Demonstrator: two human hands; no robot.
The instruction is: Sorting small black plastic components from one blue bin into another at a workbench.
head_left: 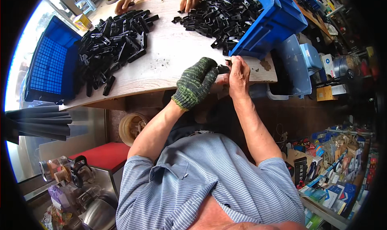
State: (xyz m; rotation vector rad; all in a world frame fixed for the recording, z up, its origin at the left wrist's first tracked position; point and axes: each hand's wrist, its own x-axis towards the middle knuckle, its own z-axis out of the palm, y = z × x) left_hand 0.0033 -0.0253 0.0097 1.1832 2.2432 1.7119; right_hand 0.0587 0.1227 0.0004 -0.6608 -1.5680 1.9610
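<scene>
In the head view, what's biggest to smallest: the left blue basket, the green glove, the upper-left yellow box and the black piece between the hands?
1. Blue basket
2. Green glove
3. Yellow box
4. Black piece, partly covered

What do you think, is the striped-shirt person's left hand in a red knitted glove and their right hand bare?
Not quite: the head view shows a mottled dark green knitted glove on the left hand, not a red one. The right hand is bare.

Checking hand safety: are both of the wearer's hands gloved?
No, only the left hand wears a green knitted glove; the right hand is bare.
</scene>
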